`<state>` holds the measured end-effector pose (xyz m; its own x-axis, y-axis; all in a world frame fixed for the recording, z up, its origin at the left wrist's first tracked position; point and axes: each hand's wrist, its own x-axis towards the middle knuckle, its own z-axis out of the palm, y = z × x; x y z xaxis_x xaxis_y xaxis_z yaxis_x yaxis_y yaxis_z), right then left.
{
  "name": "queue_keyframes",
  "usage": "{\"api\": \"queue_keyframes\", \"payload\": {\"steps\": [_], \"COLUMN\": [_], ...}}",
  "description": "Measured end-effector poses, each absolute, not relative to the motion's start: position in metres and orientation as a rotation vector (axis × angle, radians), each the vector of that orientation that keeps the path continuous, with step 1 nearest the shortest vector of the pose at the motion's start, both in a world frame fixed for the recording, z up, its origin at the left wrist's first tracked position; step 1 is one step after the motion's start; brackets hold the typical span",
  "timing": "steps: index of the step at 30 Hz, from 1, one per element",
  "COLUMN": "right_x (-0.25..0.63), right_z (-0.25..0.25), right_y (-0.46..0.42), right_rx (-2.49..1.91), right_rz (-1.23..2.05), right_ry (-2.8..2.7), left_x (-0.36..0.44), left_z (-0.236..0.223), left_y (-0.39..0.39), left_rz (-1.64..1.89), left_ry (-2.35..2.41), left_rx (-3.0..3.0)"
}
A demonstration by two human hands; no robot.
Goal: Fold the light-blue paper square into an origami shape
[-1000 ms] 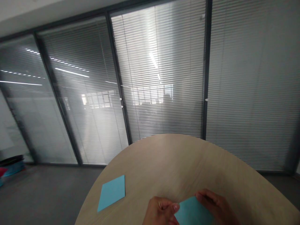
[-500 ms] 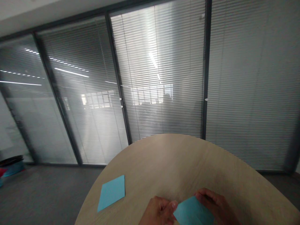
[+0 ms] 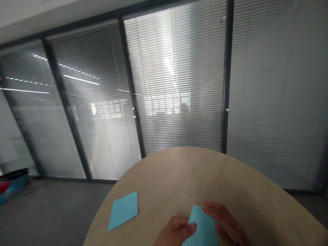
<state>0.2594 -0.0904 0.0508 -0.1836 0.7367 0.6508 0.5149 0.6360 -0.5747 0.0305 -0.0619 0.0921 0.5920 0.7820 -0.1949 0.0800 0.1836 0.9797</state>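
Note:
Near the bottom edge of the view, a sheet of light-blue paper (image 3: pixel 201 229) is between my two hands, its near part cut off by the frame. My left hand (image 3: pixel 175 230) grips its left side, with the thumb lying on top. On the right side, the fingertips of my right hand (image 3: pixel 227 222) rest at the paper's upper corner and its thumb is by the right edge; this hand is slightly blurred. A second piece of light-blue paper (image 3: pixel 123 210) lies flat on the table to the left, apart from both hands.
The round wooden table (image 3: pixel 184 171) has a curved far edge. Behind it stands a glass partition with blinds (image 3: pixel 179 130) and dark frames. Blue bins (image 3: pixel 17 181), one with something red on it, are on the grey floor at far left.
The held paper has turned more upright in view and shifted a little left. My left thumb now lies further onto it, and my right fingers have moved left to its upper corner.

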Motion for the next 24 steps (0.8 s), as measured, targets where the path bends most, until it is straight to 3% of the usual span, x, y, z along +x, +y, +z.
{"api": "queue_keyframes", "payload": {"steps": [7,24], "right_x": [0.258,0.249], "right_z": [0.062,0.044], "right_y": [-0.092,-0.082], "right_rx": [-0.829,-1.117], "right_rz": [0.143,0.833], "right_ry": [-1.933,-1.491], "left_x": [0.029,0.044], "left_z": [0.094,0.077], "left_y": [-0.055,-0.06], "left_rz": [0.708,0.703], "left_ry": [0.857,0.736], "left_rx": [1.225,1.213]}}
